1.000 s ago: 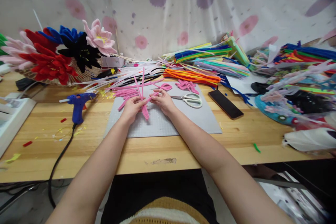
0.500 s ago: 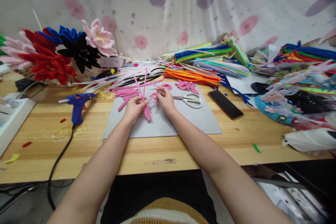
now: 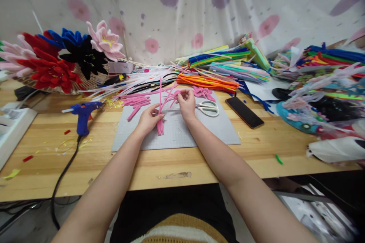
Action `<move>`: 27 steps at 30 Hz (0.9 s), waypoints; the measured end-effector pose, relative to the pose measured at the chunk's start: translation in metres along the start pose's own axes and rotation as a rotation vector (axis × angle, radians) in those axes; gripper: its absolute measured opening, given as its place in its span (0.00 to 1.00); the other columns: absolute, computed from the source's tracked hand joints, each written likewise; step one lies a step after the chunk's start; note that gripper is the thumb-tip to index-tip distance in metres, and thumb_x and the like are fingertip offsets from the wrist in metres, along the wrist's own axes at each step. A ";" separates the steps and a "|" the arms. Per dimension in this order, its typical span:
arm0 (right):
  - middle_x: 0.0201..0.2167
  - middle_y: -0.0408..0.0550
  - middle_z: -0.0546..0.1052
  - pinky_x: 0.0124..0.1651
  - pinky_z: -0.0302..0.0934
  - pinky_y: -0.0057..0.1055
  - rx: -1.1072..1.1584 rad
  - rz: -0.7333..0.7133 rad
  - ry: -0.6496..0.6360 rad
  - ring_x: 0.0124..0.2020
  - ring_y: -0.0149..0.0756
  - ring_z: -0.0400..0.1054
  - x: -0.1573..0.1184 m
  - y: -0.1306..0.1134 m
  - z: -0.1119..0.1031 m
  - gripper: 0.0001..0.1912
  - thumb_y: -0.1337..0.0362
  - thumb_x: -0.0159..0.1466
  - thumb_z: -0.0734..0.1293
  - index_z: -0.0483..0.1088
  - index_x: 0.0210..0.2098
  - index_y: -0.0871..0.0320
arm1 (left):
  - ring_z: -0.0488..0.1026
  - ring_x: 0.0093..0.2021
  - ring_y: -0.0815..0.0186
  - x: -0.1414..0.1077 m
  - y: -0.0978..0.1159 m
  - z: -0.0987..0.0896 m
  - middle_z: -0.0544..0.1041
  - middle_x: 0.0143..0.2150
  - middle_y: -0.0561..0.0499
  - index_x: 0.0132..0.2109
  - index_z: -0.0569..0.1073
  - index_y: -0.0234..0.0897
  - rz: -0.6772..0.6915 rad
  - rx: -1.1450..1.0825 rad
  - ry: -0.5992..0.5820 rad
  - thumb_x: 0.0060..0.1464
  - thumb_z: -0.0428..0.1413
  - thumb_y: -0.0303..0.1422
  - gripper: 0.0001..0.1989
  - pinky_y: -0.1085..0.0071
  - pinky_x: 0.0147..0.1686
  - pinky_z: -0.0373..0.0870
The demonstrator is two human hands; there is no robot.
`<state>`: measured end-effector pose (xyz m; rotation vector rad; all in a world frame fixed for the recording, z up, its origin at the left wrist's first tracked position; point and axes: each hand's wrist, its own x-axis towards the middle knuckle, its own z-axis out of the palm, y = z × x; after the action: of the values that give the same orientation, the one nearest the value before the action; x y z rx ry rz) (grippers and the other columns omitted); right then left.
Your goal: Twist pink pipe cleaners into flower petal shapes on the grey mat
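My left hand (image 3: pixel 150 119) is closed on a bundle of pink pipe cleaners (image 3: pixel 160 127), whose ends stick out above and below the fingers. Just to its right, my right hand (image 3: pixel 186 104) pinches a pink pipe cleaner strand that slants toward the bundle. Both hands are over the grey cutting mat (image 3: pixel 176 142). Cut pink pieces (image 3: pixel 137 100) lie at the mat's upper left. Bent pink pieces (image 3: pixel 203 93) rest at its upper right, above the scissors (image 3: pixel 209 108) with pale handles.
A blue glue gun (image 3: pixel 83 115) with a black cord lies at the left, below fuzzy flowers (image 3: pixel 54 72). Orange pipe cleaners (image 3: pixel 208 81) and other coloured bundles line the back. A black phone (image 3: pixel 244 112) is right of the mat.
My right hand has moved right and slightly toward the mat's back edge with its strand. The bundle in my left hand stands more upright, and the crossed long strands have shifted.
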<state>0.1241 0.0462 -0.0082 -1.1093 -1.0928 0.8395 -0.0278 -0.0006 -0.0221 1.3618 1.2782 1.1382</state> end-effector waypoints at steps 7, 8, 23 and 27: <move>0.26 0.39 0.65 0.24 0.62 0.21 -0.037 0.040 -0.112 0.25 0.25 0.63 -0.001 0.010 0.005 0.08 0.64 0.53 0.61 0.56 0.32 0.56 | 0.72 0.24 0.69 -0.003 0.006 -0.002 0.71 0.29 0.54 0.52 0.70 0.38 -0.028 -0.037 -0.045 0.37 0.62 0.32 0.30 0.77 0.20 0.63; 0.26 0.39 0.66 0.24 0.61 0.21 -0.048 0.039 -0.134 0.25 0.25 0.63 -0.001 0.011 0.005 0.08 0.64 0.53 0.61 0.56 0.32 0.56 | 0.73 0.24 0.69 -0.003 0.007 -0.002 0.71 0.29 0.54 0.53 0.70 0.38 -0.026 -0.045 -0.045 0.37 0.62 0.33 0.31 0.77 0.20 0.63; 0.30 0.44 0.71 0.38 0.61 0.29 -0.337 -0.129 -0.094 0.29 0.30 0.67 -0.008 -0.001 0.000 0.06 0.65 0.54 0.60 0.61 0.33 0.57 | 0.65 0.29 0.70 0.002 0.002 -0.004 0.69 0.31 0.52 0.30 0.76 0.39 0.240 0.250 0.203 0.36 0.63 0.29 0.08 0.70 0.37 0.65; 0.29 0.43 0.71 0.37 0.61 0.28 -0.324 -0.165 -0.179 0.29 0.29 0.66 -0.013 -0.002 0.003 0.07 0.65 0.54 0.60 0.62 0.34 0.57 | 0.64 0.33 0.68 0.001 0.005 -0.002 0.66 0.33 0.51 0.30 0.76 0.39 0.217 0.194 0.190 0.34 0.64 0.30 0.10 0.73 0.29 0.64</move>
<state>0.1174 0.0346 -0.0089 -1.2058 -1.4872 0.6537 -0.0289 0.0002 -0.0173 1.5968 1.4327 1.3461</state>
